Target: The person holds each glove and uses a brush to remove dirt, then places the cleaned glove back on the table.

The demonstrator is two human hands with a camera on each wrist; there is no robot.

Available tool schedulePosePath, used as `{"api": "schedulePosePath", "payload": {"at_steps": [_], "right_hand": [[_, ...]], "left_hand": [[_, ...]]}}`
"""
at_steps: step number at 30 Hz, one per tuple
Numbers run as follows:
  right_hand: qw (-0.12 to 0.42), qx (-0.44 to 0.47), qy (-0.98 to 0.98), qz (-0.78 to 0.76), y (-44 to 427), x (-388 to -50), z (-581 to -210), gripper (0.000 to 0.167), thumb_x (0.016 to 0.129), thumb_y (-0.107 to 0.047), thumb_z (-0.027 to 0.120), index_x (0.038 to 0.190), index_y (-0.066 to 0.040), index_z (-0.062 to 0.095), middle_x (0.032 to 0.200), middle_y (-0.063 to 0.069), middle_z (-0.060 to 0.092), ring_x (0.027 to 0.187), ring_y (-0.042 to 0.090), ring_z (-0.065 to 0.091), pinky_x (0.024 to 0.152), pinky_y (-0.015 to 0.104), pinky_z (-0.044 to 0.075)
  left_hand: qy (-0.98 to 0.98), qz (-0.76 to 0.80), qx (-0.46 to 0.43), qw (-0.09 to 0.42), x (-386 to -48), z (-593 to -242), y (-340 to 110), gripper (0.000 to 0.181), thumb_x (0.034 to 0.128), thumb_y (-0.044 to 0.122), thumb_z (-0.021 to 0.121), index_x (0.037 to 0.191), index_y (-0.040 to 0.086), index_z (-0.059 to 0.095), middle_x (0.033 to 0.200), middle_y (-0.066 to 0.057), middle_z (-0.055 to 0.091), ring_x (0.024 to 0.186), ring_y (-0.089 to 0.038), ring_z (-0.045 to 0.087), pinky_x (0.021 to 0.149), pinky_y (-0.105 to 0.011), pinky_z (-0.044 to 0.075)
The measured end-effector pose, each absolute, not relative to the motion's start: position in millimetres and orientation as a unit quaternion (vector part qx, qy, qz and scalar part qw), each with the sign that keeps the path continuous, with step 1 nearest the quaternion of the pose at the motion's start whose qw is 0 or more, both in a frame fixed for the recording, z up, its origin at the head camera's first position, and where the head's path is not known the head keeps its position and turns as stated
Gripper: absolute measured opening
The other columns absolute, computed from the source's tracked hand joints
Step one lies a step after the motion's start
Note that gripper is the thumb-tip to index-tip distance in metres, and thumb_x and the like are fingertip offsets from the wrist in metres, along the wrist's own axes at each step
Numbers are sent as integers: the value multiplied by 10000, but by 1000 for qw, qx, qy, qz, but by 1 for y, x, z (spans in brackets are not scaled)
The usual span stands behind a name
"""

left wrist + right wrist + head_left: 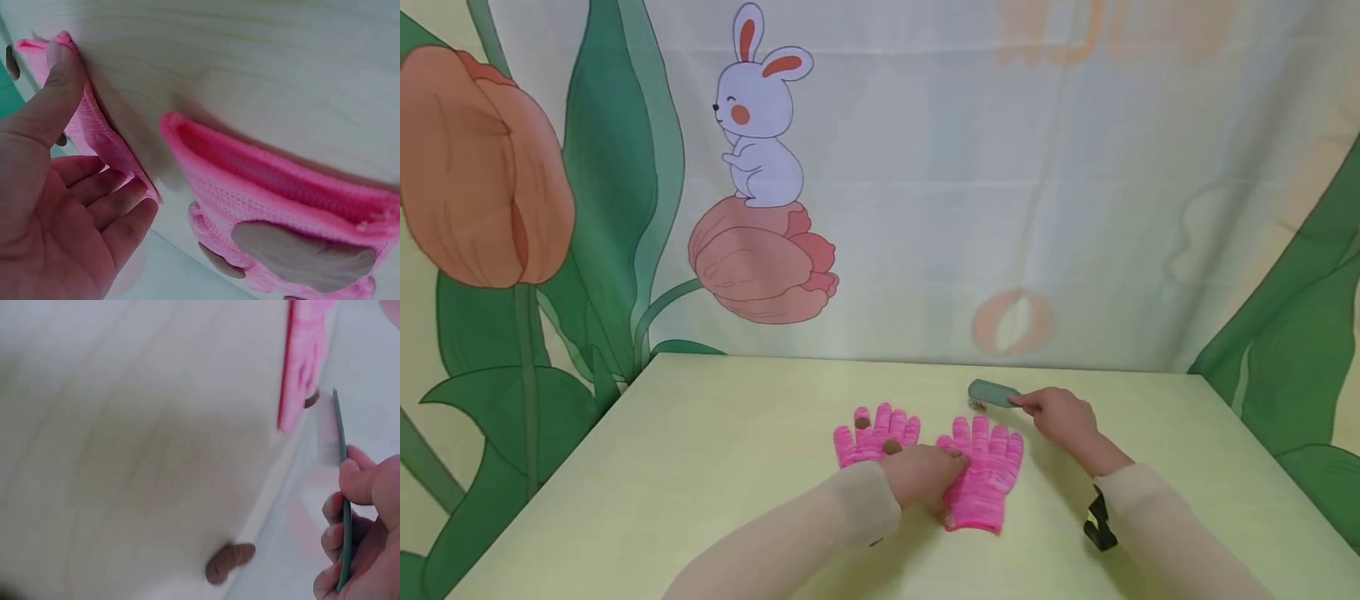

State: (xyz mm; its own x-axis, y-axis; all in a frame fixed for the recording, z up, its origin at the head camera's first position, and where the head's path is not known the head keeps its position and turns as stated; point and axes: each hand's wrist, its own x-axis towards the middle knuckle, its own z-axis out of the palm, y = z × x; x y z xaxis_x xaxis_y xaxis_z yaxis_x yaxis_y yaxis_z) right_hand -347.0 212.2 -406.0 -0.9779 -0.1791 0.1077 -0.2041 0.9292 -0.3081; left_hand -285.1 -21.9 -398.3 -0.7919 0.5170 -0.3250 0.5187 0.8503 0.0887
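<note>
While the left hand (925, 477) presses on a pink glove (987, 487) lying flat on the table (737, 417), the right hand (1063, 417) holds a grey-green brush (996, 393) just beyond that glove's fingertips, bristles facing down. From where I stand it looks like brushing work, and I judge it goes best with the glove held firmly near its cuff, so the soft knit doesn't bunch or slide. Short, light strokes seem wise — cuff toward fingertips, bristles laid level — since a hard scrub could drag the fabric along. The holding fingers are best kept out of the brush's path.

As for the hands, the left one is spread, its thumb well apart from the fingers; thumb and fingertips touch the glove along its edge, without bunching it up. The right one is clamped on the brush handle, thumb on one side and bent fingers on the other. Whether the bristles touch anything, I cannot tell. Just to the left lies another glove (848, 450), partly hidden by the left arm — brown lumps (862, 422) sit on it.
</note>
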Motion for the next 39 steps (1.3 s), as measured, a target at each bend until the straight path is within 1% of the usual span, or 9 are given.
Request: {"api": "schedulePosePath", "payload": {"at_steps": [8,13,16,20,22,29,32,36,39], "right_hand": [[24,71,-983,169,237,-327,-390,371,1045,-123,517,1399,-132,628,1125,212,745,543,119,274,510,242,230],[13,74,-980,182,247,-311,-384,379,1041,-122,529,1410,-121,618,716,84,588,515,108,297,501,240,259],[19,89,-978,188,254,-296,-379,377,1033,-112,543,1400,-105,627,800,134,646,533,120,301,506,248,268],[40,118,-972,199,264,-279,-374,365,1018,-89,562,1372,-81,650,1215,286,703,560,128,291,513,248,264],[47,128,-967,214,269,-271,-372,361,1015,-81,568,1366,-75,655,1288,314,669,549,114,281,509,243,271],[30,128,-953,274,276,-243,-369,368,1022,-105,578,1383,-78,645,1238,264,699,498,56,241,477,230,320],[27,128,-950,285,276,-232,-370,369,1019,-100,589,1383,-83,646,1144,196,716,511,51,256,486,231,328],[28,127,-951,280,276,-219,-374,370,1006,-86,609,1373,-80,654,976,70,678,526,48,277,500,232,329],[28,126,-951,282,277,-212,-378,366,999,-80,616,1363,-77,662,981,80,680,507,47,265,486,230,327]], "left_hand": [[943,58,274,181,-276,-396,-27,749,883,256,811,1547,232,466,1582,42,511,1475,-219,486,1135,-402,503],[932,8,332,144,-252,-388,-35,568,939,276,747,1473,221,564,1526,62,571,1420,-164,549,1156,-324,480],[918,-18,376,127,-232,-385,-45,552,939,354,742,1453,227,587,1491,76,601,1374,-111,584,1119,-268,497],[908,-26,401,116,-213,-385,-59,535,934,390,737,1431,241,607,1443,90,637,1316,-71,620,1044,-237,533],[910,-23,399,111,-209,-386,-66,510,932,388,741,1409,247,626,1413,95,659,1283,-71,641,1009,-246,552],[910,-5,406,80,-207,-394,-73,426,938,389,730,1332,236,680,1265,82,738,1146,-69,703,909,-231,574],[914,-5,402,62,-209,-394,-64,371,938,376,735,1286,249,704,1096,87,773,944,-52,715,785,-202,556],[925,-30,376,50,-213,-392,-41,253,942,381,732,1179,293,725,839,122,714,675,-28,563,623,-197,448],[927,-44,371,41,-217,-392,-24,172,948,383,725,1096,295,729,746,130,646,618,-35,478,583,-197,399]]}}
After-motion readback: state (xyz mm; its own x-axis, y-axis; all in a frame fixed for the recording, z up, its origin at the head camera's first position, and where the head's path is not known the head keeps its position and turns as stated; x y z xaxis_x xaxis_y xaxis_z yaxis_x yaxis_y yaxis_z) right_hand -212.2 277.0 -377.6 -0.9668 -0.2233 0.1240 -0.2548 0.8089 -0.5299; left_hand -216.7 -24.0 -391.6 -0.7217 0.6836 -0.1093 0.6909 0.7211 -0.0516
